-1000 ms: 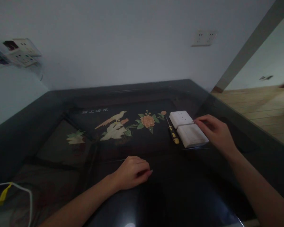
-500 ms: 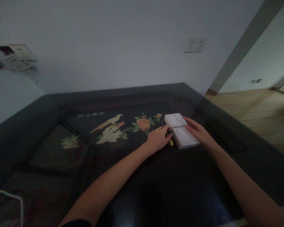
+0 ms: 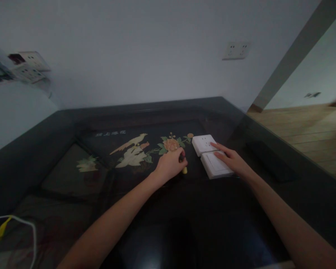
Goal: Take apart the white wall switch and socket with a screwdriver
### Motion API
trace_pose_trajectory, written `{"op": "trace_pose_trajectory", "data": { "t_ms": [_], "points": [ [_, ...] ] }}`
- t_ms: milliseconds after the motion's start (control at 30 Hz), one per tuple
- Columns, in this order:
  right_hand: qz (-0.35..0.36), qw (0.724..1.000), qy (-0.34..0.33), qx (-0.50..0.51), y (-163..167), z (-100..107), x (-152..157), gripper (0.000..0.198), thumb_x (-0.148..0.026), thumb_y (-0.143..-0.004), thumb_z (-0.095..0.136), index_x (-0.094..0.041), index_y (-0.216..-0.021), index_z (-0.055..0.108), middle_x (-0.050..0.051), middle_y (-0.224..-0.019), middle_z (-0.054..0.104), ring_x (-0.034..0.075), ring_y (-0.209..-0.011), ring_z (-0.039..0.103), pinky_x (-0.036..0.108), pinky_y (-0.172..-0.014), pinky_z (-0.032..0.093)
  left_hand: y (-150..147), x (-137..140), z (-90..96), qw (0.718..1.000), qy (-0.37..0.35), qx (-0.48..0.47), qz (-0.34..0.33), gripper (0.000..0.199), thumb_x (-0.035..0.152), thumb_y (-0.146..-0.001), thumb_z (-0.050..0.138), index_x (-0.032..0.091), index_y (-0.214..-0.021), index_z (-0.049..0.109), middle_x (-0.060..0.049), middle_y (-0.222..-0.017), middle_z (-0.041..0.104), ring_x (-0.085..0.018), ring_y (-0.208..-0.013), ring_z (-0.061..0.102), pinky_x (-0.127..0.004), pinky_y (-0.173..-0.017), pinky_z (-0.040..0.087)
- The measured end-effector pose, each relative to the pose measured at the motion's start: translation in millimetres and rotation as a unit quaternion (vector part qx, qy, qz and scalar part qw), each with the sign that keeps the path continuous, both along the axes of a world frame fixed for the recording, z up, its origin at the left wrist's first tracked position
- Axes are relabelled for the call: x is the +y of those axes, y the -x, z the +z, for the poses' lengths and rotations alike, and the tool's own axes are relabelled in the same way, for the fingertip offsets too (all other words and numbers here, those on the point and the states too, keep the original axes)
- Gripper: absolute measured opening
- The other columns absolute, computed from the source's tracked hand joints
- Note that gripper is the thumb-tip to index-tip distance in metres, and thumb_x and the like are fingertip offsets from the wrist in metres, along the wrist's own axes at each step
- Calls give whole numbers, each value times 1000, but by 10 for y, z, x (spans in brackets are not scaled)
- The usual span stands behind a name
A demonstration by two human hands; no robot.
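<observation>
Two white square wall plates lie edge to edge on the dark tabletop: a socket (image 3: 203, 142) at the back and a switch (image 3: 216, 166) in front. My right hand (image 3: 233, 160) rests on them from the right, fingers stretched, one fingertip on the socket and another on the switch. To their left, my left hand (image 3: 170, 163) is closed around a small screwdriver (image 3: 184, 170). Only its yellow handle end shows below my fingers; the rest is hidden by my hand and the dim light.
The glossy black table (image 3: 156, 209) has an inlaid bird and flower picture. A dark flat object (image 3: 270, 162) lies on the right. A white cable (image 3: 30, 224) with a yellow tag (image 3: 1, 229) is at lower left. Wall sockets (image 3: 236, 50) are behind.
My left hand has moved left, away from the plates, with the screwdriver in it. My right hand's fingers have shifted from the plates' right edge onto their tops.
</observation>
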State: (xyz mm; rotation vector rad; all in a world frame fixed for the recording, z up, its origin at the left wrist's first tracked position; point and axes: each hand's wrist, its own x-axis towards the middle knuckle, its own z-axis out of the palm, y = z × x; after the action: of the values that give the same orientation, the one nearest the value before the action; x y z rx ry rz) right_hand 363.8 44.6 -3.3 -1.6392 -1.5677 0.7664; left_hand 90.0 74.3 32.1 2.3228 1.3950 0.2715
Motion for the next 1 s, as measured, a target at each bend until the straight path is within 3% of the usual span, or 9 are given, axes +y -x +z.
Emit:
{"op": "trace_pose_trajectory", "data": {
  "t_ms": [133, 300, 600, 733, 867, 1000],
  "points": [
    [10, 1000, -5, -3, 220, -4, -38, 47, -39, -89, 63, -26, -134, 62, 10, -154, 45, 34, -140, 45, 55, -116, 33, 675, -190, 5, 999, 3, -16, 50, 13, 24, -92, 56, 19, -103, 61, 3, -72, 63, -15, -66, 62, -27, -61, 44],
    [37, 999, -12, 0, 661, -40, -104, 48, -38, -90, 59, -26, -136, 60, 9, -157, 42, 32, -142, 42, 54, -117, 32, 1175, -471, -69, 994, 15, -23, 101, 13, 28, -91, 51, 23, -98, 60, 5, -64, 56, -15, -59, 57, -25, -56, 35],
    [102, 995, -17, 5, 1444, -69, -200, 50, -39, -95, 49, -29, -144, 50, 7, -161, 34, 28, -149, 27, 56, -121, 24, 1175, -711, -113, 995, 39, -16, 88, 15, 27, -90, 49, 23, -98, 61, 4, -64, 58, -17, -61, 59, -26, -57, 35],
    [107, 994, -25, -6, 1454, 85, -287, 50, -42, -97, 46, -24, -143, 52, 12, -160, 33, 30, -150, 26, 58, -120, 23, 1182, -764, -87, 998, 31, -1, 60, 14, 26, -90, 51, 22, -98, 62, 3, -65, 61, -18, -62, 61, -26, -58, 37],
    [122, 992, -36, -20, 1326, 259, -442, 41, -44, -95, 51, -25, -128, 64, 12, -154, 44, 30, -143, 40, 57, -118, 30, 1169, -816, -92, 999, 19, 7, 35, 14, 25, -91, 51, 21, -99, 62, 2, -67, 64, -20, -65, 63, -29, -62, 42],
    [124, 991, -38, -23, 1296, 242, -550, 38, -40, -94, 54, -26, -129, 61, 11, -151, 48, 29, -140, 45, 57, -116, 35, 1144, -848, -117, 1000, 13, 11, 19, 15, 28, -91, 54, 21, -100, 63, 1, -67, 65, -21, -67, 64, -31, -66, 46]
  ]
}}
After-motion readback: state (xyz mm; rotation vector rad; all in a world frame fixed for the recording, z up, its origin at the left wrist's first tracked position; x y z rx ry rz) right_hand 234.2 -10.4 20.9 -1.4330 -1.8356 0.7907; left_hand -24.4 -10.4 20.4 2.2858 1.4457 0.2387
